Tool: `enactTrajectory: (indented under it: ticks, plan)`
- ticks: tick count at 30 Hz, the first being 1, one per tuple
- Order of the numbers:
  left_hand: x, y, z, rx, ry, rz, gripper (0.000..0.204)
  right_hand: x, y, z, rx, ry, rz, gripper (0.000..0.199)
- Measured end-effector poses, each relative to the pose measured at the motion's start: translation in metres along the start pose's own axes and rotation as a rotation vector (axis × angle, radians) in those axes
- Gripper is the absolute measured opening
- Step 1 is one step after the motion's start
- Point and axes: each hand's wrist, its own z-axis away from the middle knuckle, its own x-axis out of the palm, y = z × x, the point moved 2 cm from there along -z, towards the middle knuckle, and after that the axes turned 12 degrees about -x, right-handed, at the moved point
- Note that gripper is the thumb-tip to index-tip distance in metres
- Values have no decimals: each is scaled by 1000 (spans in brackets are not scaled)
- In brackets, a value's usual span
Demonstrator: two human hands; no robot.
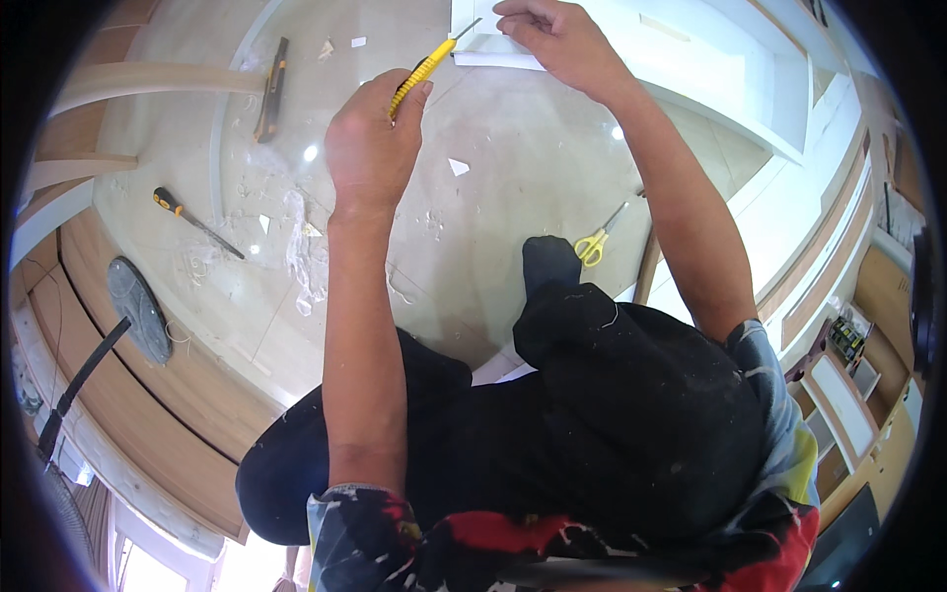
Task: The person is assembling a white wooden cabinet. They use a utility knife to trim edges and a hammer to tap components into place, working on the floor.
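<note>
The left hand (pixel 370 148) is gripping a yellow ribbed utility knife (pixel 424 71), its blade meeting the smooth white panel (pixel 498 49). The right hand (pixel 552 35) is pressing fingers closed on that panel. Yellow scissors (pixel 592 245) are lying on the glossy tile floor (pixel 513 178).

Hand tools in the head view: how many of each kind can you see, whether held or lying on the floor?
Utility knife, yellow, in the left hand: 1
Scissors, yellow handles, on the floor: 1
Screwdriver, orange and black handle, on the floor: 1
Dark tool with yellow trim, top left, kind unclear: 1
Total: 4
</note>
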Motion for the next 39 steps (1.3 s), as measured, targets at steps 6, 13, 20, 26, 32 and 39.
enactTrajectory:
  ticks: [6,13,20,26,32,39]
  plan:
    - [6,-3,3,128,60,-145,18,11,2,1,-113,-99,181,24]
    - [-2,-2,-10,121,14,-216,23,11,-2,-5,-97,-70,145,22]
    - [-14,6,-16,2,-93,-233,26,15,-3,-4,-39,-56,178,21]
    - [-15,5,-13,9,-86,-195,26,16,-7,-2,-51,-45,146,21]
    - [-20,11,-18,-6,-126,-215,25,15,-6,-4,-72,-57,169,20]
    - [-22,12,-18,-26,-135,-224,26,16,-5,-4,-76,-53,165,21]
